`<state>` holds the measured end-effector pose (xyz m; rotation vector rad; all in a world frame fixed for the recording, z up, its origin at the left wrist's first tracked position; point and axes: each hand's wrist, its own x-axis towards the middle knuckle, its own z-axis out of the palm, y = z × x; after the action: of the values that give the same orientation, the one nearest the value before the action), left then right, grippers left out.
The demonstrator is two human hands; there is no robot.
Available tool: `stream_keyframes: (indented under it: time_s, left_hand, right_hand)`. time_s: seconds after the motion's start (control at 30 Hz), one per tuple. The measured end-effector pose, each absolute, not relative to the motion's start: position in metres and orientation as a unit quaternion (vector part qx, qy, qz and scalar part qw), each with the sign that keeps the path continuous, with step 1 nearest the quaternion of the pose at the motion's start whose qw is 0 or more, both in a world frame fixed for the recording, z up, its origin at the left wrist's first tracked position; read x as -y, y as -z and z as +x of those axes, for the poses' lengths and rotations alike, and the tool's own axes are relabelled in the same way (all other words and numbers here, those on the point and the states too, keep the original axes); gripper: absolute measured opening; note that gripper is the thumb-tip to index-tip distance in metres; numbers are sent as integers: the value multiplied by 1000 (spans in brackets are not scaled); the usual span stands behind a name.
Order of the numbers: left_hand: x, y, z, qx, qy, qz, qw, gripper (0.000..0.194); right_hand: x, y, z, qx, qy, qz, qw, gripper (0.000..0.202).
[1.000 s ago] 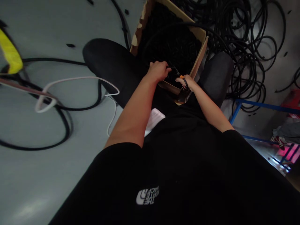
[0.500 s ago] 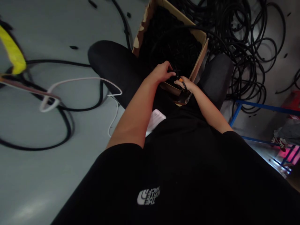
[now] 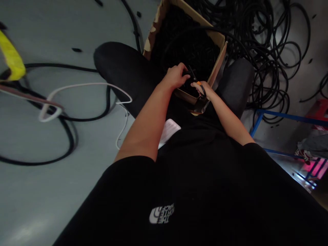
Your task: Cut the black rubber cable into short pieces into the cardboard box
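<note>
Over the near end of a cardboard box (image 3: 217, 65) both hands work close together. My left hand (image 3: 175, 77) is closed, thumb against fingers, on a black hose (image 3: 227, 33) that seems to arc over the box from the coils at right; its end is hard to make out in the dark. Scissors (image 3: 199, 83) with orange and black handles are in my right hand (image 3: 205, 89), their blades pointing up and away beside my left fingertips. Inside the box lies a heap of short black pieces (image 3: 187, 41).
Loose coils of black hose (image 3: 256, 41) cover the floor at upper right. More hose (image 3: 69, 133), a white cord (image 3: 84, 84) and a yellow strip (image 3: 12, 61) lie at left. A blue metal frame (image 3: 289, 117) stands at right, near another person's shoe (image 3: 303, 153).
The scissors have drawn back slightly from my left fingers and their blades show more clearly, pointing upward. My left hand has barely moved.
</note>
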<state>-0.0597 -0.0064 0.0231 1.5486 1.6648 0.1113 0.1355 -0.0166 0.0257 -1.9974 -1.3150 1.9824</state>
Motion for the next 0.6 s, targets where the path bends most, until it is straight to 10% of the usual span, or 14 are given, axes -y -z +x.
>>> stream_keyframes:
  time_s: [0.6]
  left_hand:
    - [12,7,-61,-668,-14,656,352,43]
  right_hand:
    - [18,0,143,472,-603,-643,-10,45]
